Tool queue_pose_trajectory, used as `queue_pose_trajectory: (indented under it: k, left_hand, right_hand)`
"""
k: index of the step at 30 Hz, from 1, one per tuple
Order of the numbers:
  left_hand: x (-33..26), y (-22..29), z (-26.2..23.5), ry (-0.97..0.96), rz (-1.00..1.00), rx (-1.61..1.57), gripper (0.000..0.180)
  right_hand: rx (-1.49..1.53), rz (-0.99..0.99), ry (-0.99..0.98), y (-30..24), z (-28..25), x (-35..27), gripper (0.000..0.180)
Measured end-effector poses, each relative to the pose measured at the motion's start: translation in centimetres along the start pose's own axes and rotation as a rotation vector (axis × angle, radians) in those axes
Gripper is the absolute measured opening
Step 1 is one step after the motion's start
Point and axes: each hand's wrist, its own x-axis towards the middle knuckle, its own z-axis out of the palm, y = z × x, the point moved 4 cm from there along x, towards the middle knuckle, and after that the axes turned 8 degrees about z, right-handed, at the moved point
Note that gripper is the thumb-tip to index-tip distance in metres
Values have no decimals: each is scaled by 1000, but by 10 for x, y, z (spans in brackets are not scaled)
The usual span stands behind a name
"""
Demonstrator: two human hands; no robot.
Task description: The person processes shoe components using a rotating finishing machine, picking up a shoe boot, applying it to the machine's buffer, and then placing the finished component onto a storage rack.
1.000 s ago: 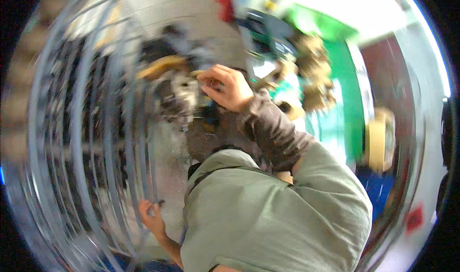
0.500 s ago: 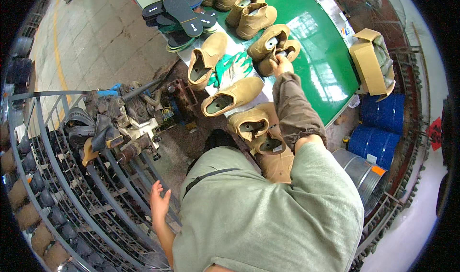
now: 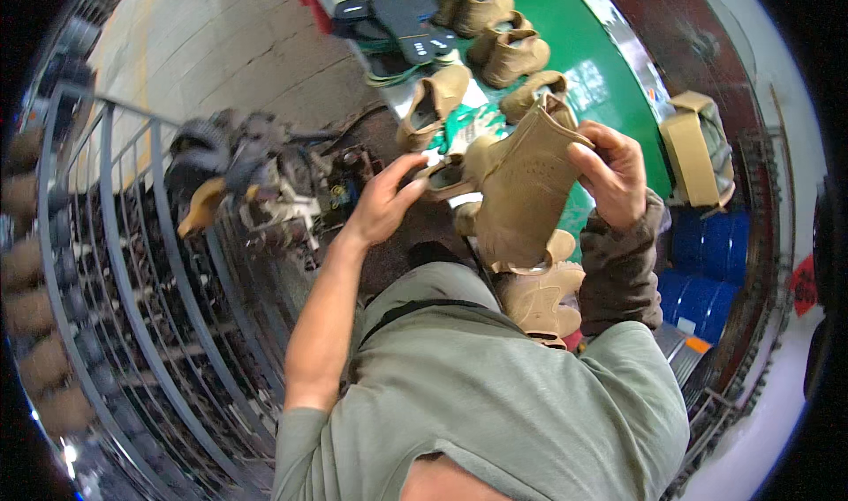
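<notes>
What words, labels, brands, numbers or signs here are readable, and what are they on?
None reads clearly enough to quote.
Dark insoles: white print, too small to read surely.
Red wall sign: dark marks, too blurred.
Orange label on the grey drum: no legible writing.
Tan boot in the right hand: no lettering I can make out.
</notes>
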Motion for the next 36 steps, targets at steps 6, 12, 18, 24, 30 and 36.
queue_pose_trajectory:
  k: [6, 12, 18, 24, 30, 36]
  left_hand:
    - [-113, 43, -47, -105, -125, -404, 78]
    - [-282, 87, -58, 395, -42, -332, 117]
    - [-334, 64, -52, 689, -102, 9, 106]
    - [-314, 39, -73, 766, -312, -55, 101]
    - [-302, 54, -84, 758, -273, 35, 99]
    - [-287, 59, -113, 736, -343, -494, 89]
  right_hand:
    - [587, 210, -282, -30, 127, 12, 17]
    - [695, 547, -649, 13, 306, 30, 38]
    - [262, 117, -796, 1, 369, -2, 49]
    - [-379, -205, -316, -1, 417, 38, 46]
    - [-728, -557, -45, -15, 449, 49, 46]
    - [-837, -660, -74, -22, 478, 80, 35]
